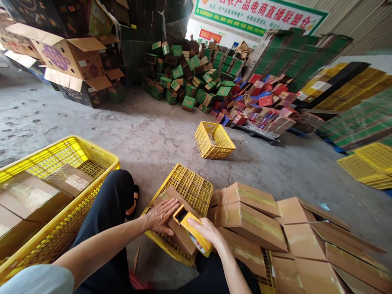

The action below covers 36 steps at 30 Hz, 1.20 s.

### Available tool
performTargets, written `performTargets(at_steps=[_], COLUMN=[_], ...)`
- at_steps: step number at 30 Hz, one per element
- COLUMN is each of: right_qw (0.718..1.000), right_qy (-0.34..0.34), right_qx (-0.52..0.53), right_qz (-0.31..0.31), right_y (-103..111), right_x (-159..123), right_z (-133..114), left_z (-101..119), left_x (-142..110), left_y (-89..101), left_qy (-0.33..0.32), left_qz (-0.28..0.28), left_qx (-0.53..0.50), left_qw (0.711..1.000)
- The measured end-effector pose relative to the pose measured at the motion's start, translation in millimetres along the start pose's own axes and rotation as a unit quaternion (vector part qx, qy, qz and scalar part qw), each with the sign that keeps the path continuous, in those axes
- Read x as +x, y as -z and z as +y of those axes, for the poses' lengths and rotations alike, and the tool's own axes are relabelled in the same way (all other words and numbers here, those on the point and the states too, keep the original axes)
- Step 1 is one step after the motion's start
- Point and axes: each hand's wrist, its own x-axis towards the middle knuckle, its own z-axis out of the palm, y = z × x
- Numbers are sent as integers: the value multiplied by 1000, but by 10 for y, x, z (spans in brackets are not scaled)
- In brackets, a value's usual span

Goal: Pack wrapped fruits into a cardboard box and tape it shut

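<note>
Between my knees stands an upturned yellow plastic crate (191, 183) with a brown cardboard box (182, 234) lying on it. My left hand (161, 215) rests flat on the box, fingers stretched out. A yellow tape dispenser (193, 228) is gripped in my right hand (206, 232), its front end over the box top, close to my left fingertips. Whether the dispenser touches the cardboard I cannot tell. My right palm and part of the dispenser's tape roll are hidden.
To my left a large yellow crate (118, 161) holds several taped boxes (32, 194). Rows of cardboard boxes (251, 216) lie at my right. Ahead is a smaller yellow crate (214, 141) on the concrete floor. Green boxes (190, 102) and red boxes (265, 100) lie heaped behind.
</note>
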Motion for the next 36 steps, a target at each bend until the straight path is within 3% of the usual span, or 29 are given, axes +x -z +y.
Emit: performTargets(at_steps=[11,23,29,36], right_qw=[1000,1000,1000,1000], right_qy=[6,3,1,-26], right_qx=[13,-6,-4,4], right_qz=[22,-1,-1,11], right_y=[-49,-8,31,22], right_x=[90,111,60,19], right_z=[103,97,161,95], left_z=[122,90,97,166], left_x=[79,98,99,63], left_y=[-55,-29,16,-26], left_qy=[-9,-28,-20,-22], left_qz=[-12,-12,-41,-2], left_qx=[51,67,54,82], left_qw=[999,997,997,996])
